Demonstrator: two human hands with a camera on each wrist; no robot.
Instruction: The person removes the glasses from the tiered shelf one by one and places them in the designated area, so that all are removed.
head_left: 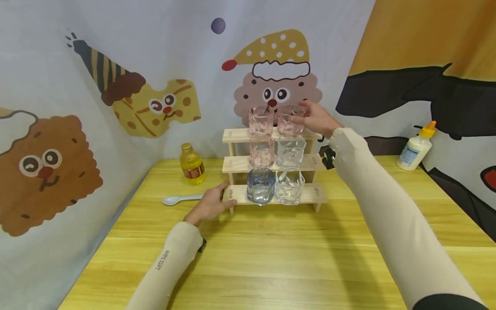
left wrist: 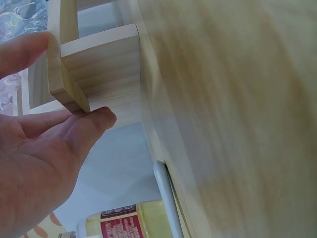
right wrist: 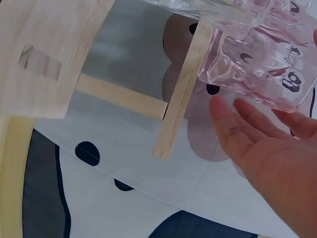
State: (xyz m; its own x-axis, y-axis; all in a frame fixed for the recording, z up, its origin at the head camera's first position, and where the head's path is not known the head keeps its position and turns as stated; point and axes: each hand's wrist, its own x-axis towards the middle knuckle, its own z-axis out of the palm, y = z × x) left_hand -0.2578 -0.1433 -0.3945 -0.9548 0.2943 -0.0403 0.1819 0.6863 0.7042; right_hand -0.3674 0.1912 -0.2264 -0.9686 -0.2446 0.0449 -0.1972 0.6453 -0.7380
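Note:
A three-tier wooden stand holds glasses in pairs. My left hand grips the left end of its lowest board, thumb on top and fingers underneath. At the top right, my right hand reaches round a pink glass from the right. Its thumb lies across the front, and its fingertips are right at the glass's side. Another pink glass stands beside it. The middle board carries a pink glass and a clear glass; the lowest, a bluish glass and a clear glass.
Left of the stand, a white spoon lies on the wooden table, its handle reaching toward my left hand. Behind the spoon is a small bottle of yellow liquid. A glue bottle with an orange cap stands far right. A printed cloth hangs behind.

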